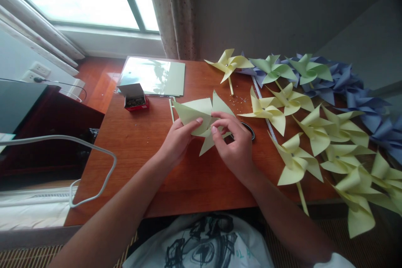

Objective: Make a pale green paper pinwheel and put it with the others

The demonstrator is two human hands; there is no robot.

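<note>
Both hands, left hand [176, 140] and right hand [234, 146], pinch a half-folded pale yellow pinwheel [202, 121] mid-frame; many finished pinwheels [301, 134] lie right.

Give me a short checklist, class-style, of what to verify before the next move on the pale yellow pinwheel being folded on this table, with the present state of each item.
1. Both hands on the paper: ok. The left hand and right hand pinch the unfinished pinwheel at its middle.
2. Folded points gathered at the centre: cannot tell, the fingers hide it.
3. Stick within reach: ok, a pale stick lies beside the paper.
4. Open pin box close by: ok, at the left on the table.
5. Finished pinwheels out of the way: ok, piled at the right.
6. Black round object by the right hand: cannot tell what it is.
</note>
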